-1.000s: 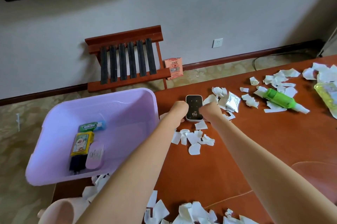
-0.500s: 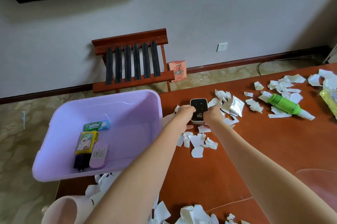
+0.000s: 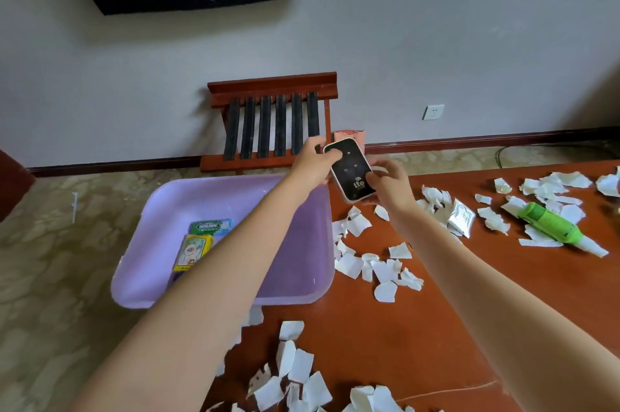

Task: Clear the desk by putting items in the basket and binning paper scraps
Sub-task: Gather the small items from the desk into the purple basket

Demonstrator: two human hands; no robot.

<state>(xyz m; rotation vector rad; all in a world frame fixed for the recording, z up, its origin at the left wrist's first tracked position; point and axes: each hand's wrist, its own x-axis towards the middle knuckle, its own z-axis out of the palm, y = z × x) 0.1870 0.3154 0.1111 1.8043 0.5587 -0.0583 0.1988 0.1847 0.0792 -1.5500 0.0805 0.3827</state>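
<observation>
One router (image 3: 350, 170) held between left hand (image 3: 312, 167), right hand (image 3: 392, 186).

two arms showed in the head view, the left forearm (image 3: 231, 264) and the right forearm (image 3: 476, 280), each bare along its whole visible length from the lower edge of the picture up to the wrist. through the wide lens they looked broad near the camera and tapered to slim wrists, smooth and unmarked as far as could be told. the left hand (image 3: 310, 167) and the right hand (image 3: 392, 184) were bare as well, with nails and finer detail too small to make out, and the upper arms and the rest of the body lay outside the view.
</observation>
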